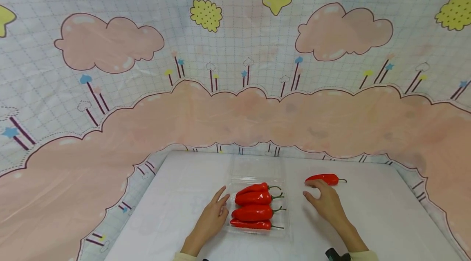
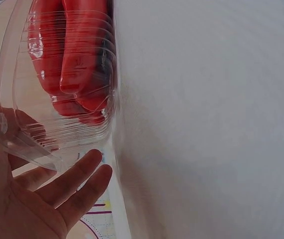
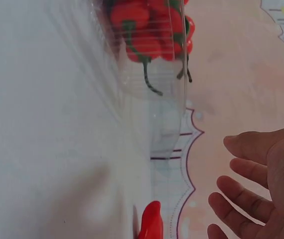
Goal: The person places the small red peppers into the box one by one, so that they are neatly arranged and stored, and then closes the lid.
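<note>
Find the lone red pepper [image 1: 330,178] on the worktop [image 1: 390,212], to the right of the clear box [image 1: 281,232] and well apart from it, stem [image 1: 343,180] pointing right. Just in front of it, note the right hand [image 1: 325,202], thumb and fingers parted, pinching nothing; in the right wrist view, clearly spread and apart from the pepper. Judge the step in hand as probably a pick-up of this loose pepper. For a sound grasp, bring thumb and fingertips to either side of the thick body, square to its length, and squeeze gently and evenly, allowing for slip on the glossy skin. Avoid lifting by the thin stem. Keep the pepper lengthwise, stem rightward, to match the row in the box.

Inside the box, see four red peppers [image 1: 253,212] side by side, stems toward the right wall; best to avoid snagging those. Behind the box, notice a flat clear panel [image 1: 257,167], apparently an opened lid. At the left end, see the left hand [image 1: 210,221], fingers extended and spread about the box's corner, apparently not clamped; impossible to tell whether touching the plastic. Steady that wall lightly, without flexing it. Farther back, a patterned backdrop [image 1: 235,118]
</note>
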Demonstrator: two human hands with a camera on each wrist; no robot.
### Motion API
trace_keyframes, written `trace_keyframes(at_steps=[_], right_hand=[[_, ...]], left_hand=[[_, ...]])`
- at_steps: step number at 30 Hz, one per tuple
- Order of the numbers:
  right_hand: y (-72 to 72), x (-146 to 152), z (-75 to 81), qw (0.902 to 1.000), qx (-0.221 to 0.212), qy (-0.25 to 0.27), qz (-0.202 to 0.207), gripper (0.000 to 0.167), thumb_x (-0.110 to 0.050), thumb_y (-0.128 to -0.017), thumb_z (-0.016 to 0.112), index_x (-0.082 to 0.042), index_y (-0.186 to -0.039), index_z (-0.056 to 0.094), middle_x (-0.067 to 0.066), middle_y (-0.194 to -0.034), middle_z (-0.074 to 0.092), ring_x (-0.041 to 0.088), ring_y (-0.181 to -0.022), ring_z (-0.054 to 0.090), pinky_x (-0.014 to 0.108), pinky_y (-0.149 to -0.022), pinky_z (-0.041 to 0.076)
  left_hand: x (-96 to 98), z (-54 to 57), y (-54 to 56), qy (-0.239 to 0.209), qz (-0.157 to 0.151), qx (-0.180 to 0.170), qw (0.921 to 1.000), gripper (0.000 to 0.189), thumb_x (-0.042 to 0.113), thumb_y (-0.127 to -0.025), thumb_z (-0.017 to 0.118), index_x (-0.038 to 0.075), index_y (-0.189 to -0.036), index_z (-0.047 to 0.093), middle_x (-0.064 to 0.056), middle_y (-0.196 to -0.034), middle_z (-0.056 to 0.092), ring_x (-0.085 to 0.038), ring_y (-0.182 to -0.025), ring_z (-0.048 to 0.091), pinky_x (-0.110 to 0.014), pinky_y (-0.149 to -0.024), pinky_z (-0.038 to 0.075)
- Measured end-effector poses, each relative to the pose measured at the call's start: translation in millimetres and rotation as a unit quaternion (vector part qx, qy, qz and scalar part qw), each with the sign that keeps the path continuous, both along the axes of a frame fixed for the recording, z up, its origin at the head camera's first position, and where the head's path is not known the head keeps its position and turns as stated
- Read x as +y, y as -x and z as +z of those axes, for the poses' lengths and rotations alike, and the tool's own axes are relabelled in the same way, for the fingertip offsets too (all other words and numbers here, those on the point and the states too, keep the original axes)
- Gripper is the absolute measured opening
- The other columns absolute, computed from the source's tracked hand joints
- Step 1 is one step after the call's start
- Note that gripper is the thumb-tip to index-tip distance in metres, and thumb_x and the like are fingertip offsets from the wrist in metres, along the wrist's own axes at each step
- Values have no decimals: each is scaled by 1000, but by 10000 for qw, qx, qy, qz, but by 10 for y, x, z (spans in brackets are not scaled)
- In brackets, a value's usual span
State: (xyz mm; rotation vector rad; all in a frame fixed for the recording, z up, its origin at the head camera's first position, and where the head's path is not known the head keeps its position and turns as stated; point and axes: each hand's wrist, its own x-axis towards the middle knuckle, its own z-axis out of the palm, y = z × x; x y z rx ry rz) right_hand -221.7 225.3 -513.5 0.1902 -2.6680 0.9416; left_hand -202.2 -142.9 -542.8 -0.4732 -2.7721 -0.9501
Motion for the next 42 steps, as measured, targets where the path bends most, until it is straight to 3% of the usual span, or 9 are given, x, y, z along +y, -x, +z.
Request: trace_keyframes(at_steps=[15,29,42], right_hand=[[128,209,17,9997,-11,-224,-104,33,-15,-85,73,-3,-115,67,21,-119,67,41,-111,60,60,-94,50],[313,456,7,9985,-265,-328,-348,33,-14,-87,70,0,-117,65,28,-128,56,46,-115,52,64,-94,48],[477,631,1,9964,-484,-685,80,48,-18,-84,74,-3,-127,60,29,-140,47,51,-126,42,69,-98,42]], left_hand=[[-7,-5,-4,40,10,100,9999,41,4,-91,52,-2,-131,60,-12,-153,43,-19,-103,69,-42,-90,56],[-18,-26,-3,37,-17,14,10000,41,4,-91,53,0,-132,60,-12,-154,41,-23,-109,69,-47,-95,54],[-8,-3,-4,47,-1,-47,10000,41,4,-91,54,-1,-132,60,-13,-154,41,-22,-108,68,-46,-94,54]])
